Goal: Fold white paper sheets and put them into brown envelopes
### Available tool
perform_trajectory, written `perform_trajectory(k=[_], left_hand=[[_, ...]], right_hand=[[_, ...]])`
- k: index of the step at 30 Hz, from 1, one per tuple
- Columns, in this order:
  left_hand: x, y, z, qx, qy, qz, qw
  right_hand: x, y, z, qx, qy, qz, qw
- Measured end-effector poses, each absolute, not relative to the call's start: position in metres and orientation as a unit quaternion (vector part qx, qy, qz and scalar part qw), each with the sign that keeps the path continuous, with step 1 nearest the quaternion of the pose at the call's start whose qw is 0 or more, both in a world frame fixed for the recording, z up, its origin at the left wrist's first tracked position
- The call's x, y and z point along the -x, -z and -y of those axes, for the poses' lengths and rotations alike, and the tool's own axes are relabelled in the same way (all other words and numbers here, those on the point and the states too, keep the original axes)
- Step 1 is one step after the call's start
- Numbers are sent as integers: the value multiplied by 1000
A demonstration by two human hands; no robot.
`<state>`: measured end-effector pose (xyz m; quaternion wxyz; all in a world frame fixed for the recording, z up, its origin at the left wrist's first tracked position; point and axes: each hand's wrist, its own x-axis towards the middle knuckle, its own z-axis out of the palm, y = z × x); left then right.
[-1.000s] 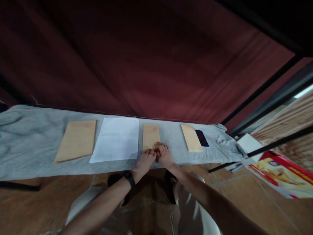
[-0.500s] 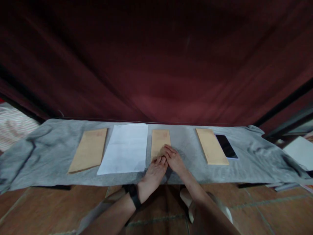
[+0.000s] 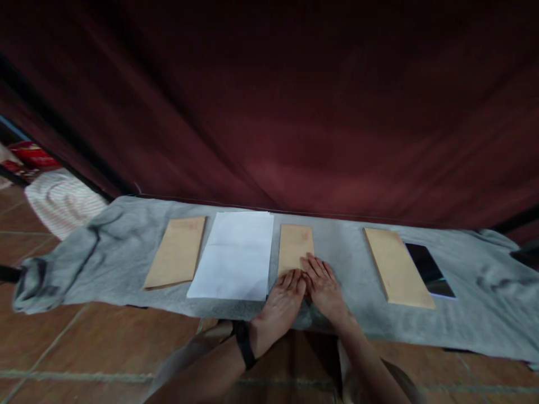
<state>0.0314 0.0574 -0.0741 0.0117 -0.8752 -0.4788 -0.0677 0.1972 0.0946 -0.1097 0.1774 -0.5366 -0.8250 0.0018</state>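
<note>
Grey-clothed table (image 3: 126, 235): envelopes (image 3: 177, 252), paper (image 3: 236, 255), phone (image 3: 429, 269).

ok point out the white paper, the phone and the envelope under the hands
white paper (image 3: 236, 258), head view, middle of the sheet
phone (image 3: 428, 269), head view, dark screen
middle envelope (image 3: 295, 247), head view, bare upper half

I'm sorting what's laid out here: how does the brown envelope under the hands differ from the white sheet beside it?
The brown envelope is tan and narrow; the white sheet is plain white and clearly wider. The left hand and right hand rest flat on the envelope's near end, while nothing touches the sheet. Both lie flat on the grey cloth, side by side, long edges running away from the person.
</note>
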Motion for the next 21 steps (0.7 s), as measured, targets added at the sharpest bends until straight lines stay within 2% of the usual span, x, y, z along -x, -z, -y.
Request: perform_trajectory(k=[9, 16, 21], left_hand=[[-24, 72, -63, 883, 50, 465, -26], [-14, 74, -64, 883, 105, 450, -81], [-13, 61, -69, 868, 117, 463, -133]], right_hand=[[-200, 108, -92, 549, -20, 811, 203], [-185, 93, -107, 513, -93, 824, 220], [-175, 97, -116, 484, -92, 845, 208]])
